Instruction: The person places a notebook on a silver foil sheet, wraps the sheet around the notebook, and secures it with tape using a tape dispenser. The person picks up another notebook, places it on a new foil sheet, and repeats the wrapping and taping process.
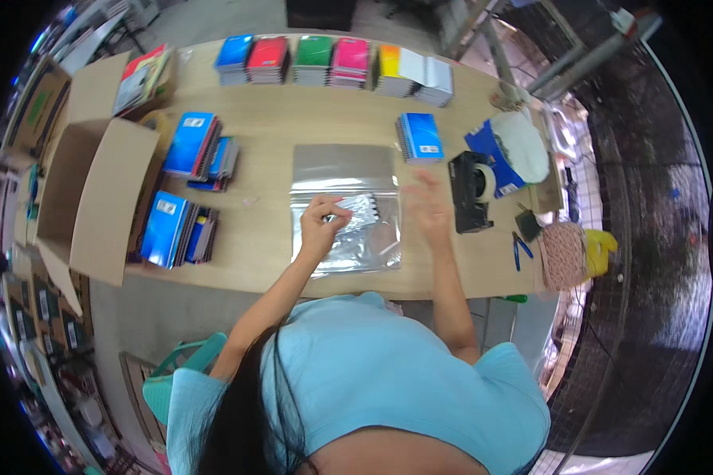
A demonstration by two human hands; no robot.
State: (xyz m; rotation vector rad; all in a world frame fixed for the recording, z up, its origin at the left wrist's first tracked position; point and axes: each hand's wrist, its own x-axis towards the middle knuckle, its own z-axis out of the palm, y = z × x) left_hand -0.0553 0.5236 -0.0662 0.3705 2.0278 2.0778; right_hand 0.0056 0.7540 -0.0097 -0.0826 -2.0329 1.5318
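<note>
My left hand [322, 226] is closed, thumb and fingers pinched at the edge of a small silvery-white sheet [360, 210] with a dark toothed edge. Under it, clear plastic bags [345, 168] lie flat in front of me, glossy with reflections. To their right, my right hand [430, 207] is raised over the table and smeared by motion, so its grip cannot be read. It is between the bags and a black tape dispenser [469, 207] with a roll of tape. Beyond that hand is a short stack of blue spiral notebooks [421, 138].
Stacked notebooks in several colours [314, 59] line the table's far edge. More blue notebooks [166, 229] lie at left beside an open cardboard box [115, 202]. At right are blue-handled pliers [521, 250], a woven cord bundle [564, 255] and a white bag in a blue wrapper [521, 149].
</note>
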